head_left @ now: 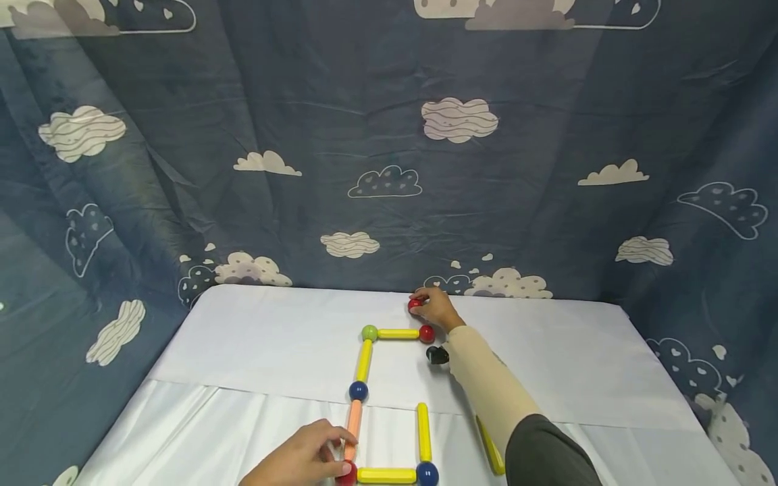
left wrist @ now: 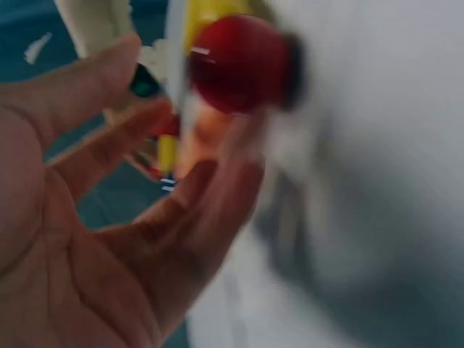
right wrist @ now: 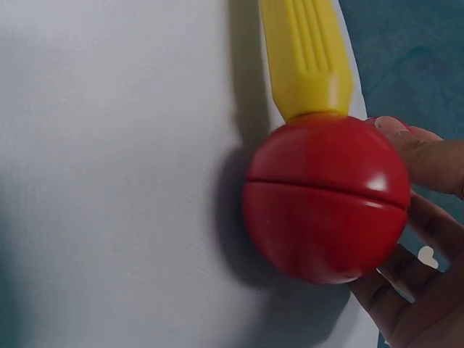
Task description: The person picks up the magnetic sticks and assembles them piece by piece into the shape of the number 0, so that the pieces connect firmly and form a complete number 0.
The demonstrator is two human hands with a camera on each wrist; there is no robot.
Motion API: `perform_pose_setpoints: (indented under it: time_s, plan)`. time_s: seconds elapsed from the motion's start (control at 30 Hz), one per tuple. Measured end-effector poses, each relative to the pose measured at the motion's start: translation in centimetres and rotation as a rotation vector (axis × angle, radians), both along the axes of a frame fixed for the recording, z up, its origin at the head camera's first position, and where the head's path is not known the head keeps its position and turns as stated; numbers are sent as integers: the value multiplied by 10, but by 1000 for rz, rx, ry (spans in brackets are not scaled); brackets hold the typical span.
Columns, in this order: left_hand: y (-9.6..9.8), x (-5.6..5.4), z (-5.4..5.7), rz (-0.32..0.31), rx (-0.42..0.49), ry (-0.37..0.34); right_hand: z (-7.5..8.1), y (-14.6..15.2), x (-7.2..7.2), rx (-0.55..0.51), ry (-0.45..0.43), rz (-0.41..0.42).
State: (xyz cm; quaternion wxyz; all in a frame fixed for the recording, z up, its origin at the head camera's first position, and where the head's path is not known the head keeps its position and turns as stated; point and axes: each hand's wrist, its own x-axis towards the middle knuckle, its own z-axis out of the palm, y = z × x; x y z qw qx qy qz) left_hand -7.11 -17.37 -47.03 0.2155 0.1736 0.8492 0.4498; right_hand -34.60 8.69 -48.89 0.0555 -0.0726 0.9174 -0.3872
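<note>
At the table's far edge my right hand (head_left: 440,310) holds a red ball (head_left: 415,306) in its fingertips. In the right wrist view a larger-looking red ball (right wrist: 326,199), joined to a yellow stick (right wrist: 308,58), mostly hides the held one. My left hand (head_left: 302,455), fingers loosely bent, lies beside a salmon stick (head_left: 354,422) and another red ball (head_left: 346,474) at the near left corner of the construction. Blurred in the left wrist view, that ball (left wrist: 239,64) stands near the fingers; the thumb is apart from it.
Yellow sticks (head_left: 363,361), a green ball (head_left: 369,332) and blue balls (head_left: 358,391) form the frame on the white table (head_left: 255,351). A loose yellow stick (head_left: 489,445) lies by my right sleeve. A patterned dark curtain (head_left: 340,121) hangs behind.
</note>
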Motion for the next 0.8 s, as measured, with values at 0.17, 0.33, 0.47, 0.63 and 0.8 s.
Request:
perform_pose_setpoints:
  time_s: [0.17, 0.33, 0.47, 0.63, 0.8]
  plan:
    - [20, -2, 27, -51, -145, 122, -1, 0, 1, -5, -27, -9]
    - [58, -14, 32, -210, -138, 142, -2, 1, 3, -35, -44, -50]
    - [84, -25, 25, -335, -173, 211, 0, 1, 4, -47, -38, -49]
    - [104, -33, 16, -416, -176, 168, -1, 1, 6, -48, -43, -60]
    - [112, -35, 7, -432, -158, 100, -2, 1, 6, -48, -43, -67]
